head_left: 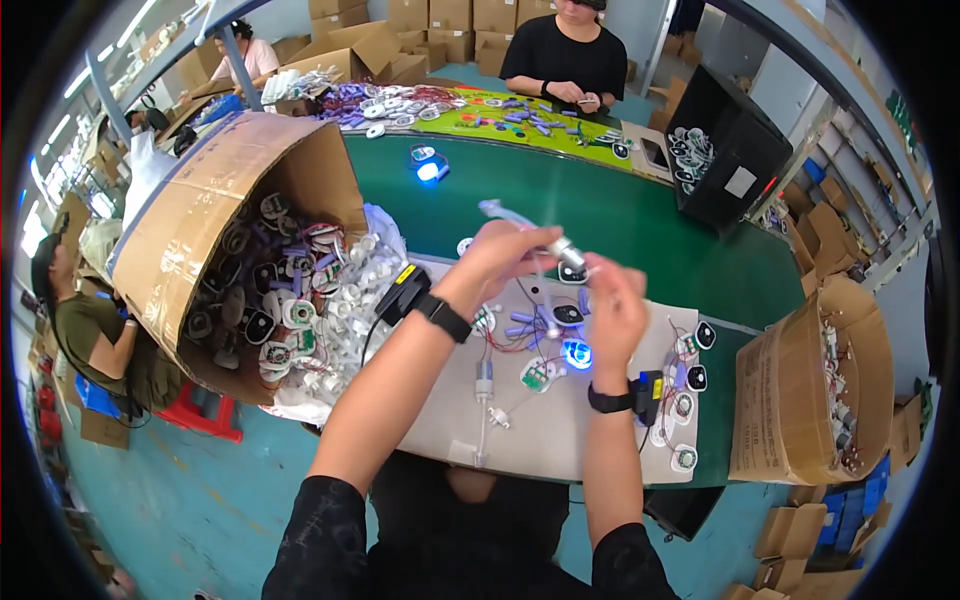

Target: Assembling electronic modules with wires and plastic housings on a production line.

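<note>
My left hand (508, 256) is closed around a small silver cylinder with a clear plastic tube (567, 252), raised above the work board; the tube sticks out to the upper left. My right hand (617, 305) is pinched close to the cylinder's right end; what its fingertips hold is too small to make out. Beneath the hands lie white round parts with green circuit boards (538, 375), purple battery cells (520, 322), red wires and a part glowing blue (577, 353). A similar cylinder with a clear tube (484, 385) lies on the beige board (430, 420).
To the left, a tipped cardboard box (230, 160) spills white plastic parts and wired assemblies. Another carton (790, 400) stands at right. A green conveyor belt (560, 200) runs beyond the board, carrying a lit part (430, 172). Across it, a person (566, 60) handles parts beside a black bin (740, 150).
</note>
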Motion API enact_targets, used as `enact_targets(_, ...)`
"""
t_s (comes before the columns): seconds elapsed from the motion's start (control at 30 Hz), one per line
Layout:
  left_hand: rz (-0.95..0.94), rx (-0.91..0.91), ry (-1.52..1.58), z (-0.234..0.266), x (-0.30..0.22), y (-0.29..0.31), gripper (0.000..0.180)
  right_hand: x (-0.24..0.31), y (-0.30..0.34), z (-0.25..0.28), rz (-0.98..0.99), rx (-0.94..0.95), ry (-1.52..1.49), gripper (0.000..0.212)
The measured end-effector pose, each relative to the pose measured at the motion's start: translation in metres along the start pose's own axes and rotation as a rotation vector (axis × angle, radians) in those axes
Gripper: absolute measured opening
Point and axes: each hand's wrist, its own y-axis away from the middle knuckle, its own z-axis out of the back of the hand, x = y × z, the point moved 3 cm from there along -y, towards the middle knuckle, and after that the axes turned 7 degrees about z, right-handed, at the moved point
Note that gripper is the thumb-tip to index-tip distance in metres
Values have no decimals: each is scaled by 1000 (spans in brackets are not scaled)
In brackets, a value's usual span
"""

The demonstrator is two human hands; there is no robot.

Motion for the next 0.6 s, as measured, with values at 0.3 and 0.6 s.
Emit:
enact_targets(0.3,46,-104,-857,32,-73,-130,46,-89,-127,52,-256,-314,-548,21)
enact_targets(0.6,75,-954,-1487,302,-114,-265,32,-125,-135,57,-408,-153,-159,15)
